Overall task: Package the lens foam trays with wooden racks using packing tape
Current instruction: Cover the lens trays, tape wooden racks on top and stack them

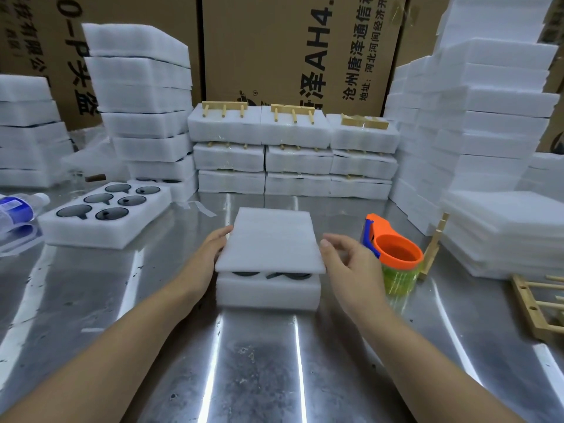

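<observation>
A white foam tray with dark lenses sits at the centre of the steel table. A thin foam lid sheet lies tilted on top of it, its near edge raised so the lenses show beneath. My left hand holds the sheet's left edge. At the sheet's right edge my right hand touches it, fingers curled. An orange tape dispenser with yellow-green tape stands just right of my right hand. One wooden rack leans against the foam stack; another wooden rack lies at the far right.
An uncovered lens tray lies at the left, beside a water bottle. Packed trays with racks are stacked at the back. Tall foam stacks stand right and left. Cardboard boxes form the back wall.
</observation>
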